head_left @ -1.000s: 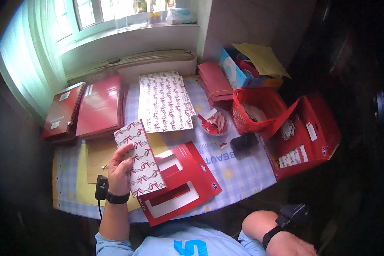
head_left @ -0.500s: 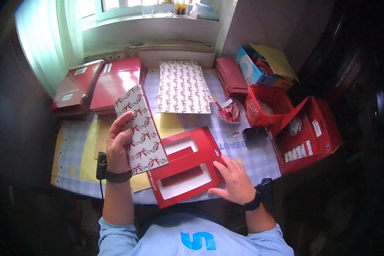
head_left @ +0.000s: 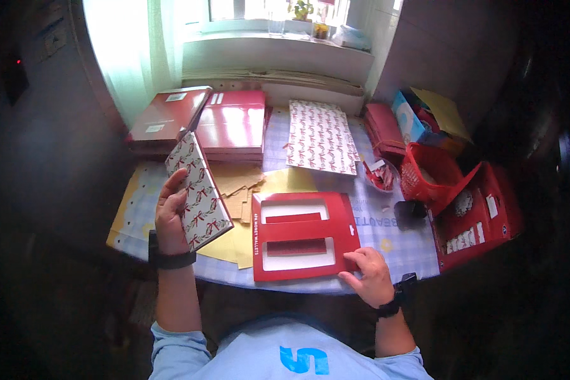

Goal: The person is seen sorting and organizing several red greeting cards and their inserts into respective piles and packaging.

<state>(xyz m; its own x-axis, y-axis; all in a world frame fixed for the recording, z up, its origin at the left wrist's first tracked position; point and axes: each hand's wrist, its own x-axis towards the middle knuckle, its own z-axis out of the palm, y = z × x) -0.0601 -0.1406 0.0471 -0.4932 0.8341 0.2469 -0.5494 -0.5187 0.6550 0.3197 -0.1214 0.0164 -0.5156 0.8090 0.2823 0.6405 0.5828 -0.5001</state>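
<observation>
My left hand (head_left: 171,212) is closed on patterned card wallets (head_left: 201,201), white with red bows and green sprigs and a red edge. They are held tilted above the table's left part; how many there are I cannot tell. A flat red window box (head_left: 259,234) lies in front of me, with two rounded cut-outs showing white and dark red inside. At its near right corner, my right hand (head_left: 368,275) has its bent fingers and thumb closed on the edge.
Yellow and tan papers (head_left: 237,190) lie beneath and beside the wallets. Behind are stacked red boxes (head_left: 234,120) and patterned sheets (head_left: 323,136). To the right stand a tub of scraps (head_left: 381,175), a red basket (head_left: 424,174), a black object (head_left: 410,212) and an open red box (head_left: 503,209).
The red window box has turned to lie straighter. My right hand's fingers have drawn in from spread to bent at its corner. The wallets have tilted more, and the whole view has shifted.
</observation>
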